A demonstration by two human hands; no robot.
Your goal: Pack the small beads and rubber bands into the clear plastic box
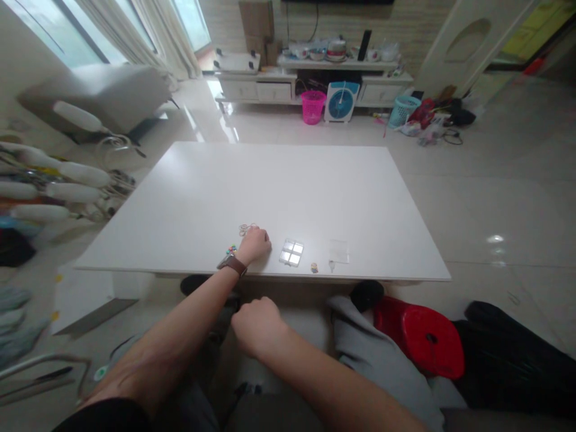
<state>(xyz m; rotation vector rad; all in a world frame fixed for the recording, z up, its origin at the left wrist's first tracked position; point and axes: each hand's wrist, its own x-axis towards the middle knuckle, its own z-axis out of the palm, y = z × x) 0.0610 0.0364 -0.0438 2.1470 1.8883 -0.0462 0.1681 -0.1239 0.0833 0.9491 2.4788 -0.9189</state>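
Observation:
My left hand, with a brown-strapped watch at the wrist, is over the near part of the white table, its fingers curled; whatever they hold is hidden. Thin rings or loops lie beside its fingers, and small colourful pieces are left of the wrist. To its right sits a clear four-compartment box. Further right are a small multicoloured item, a small pale item and a transparent square piece. My right hand is closed below the table's near edge; its contents cannot be made out.
The white table spans the middle. A red stool stands near the right, beside grey cloth. White bulb-shaped items crowd the left. Beyond the table are a pink basket and a blue-and-white fan.

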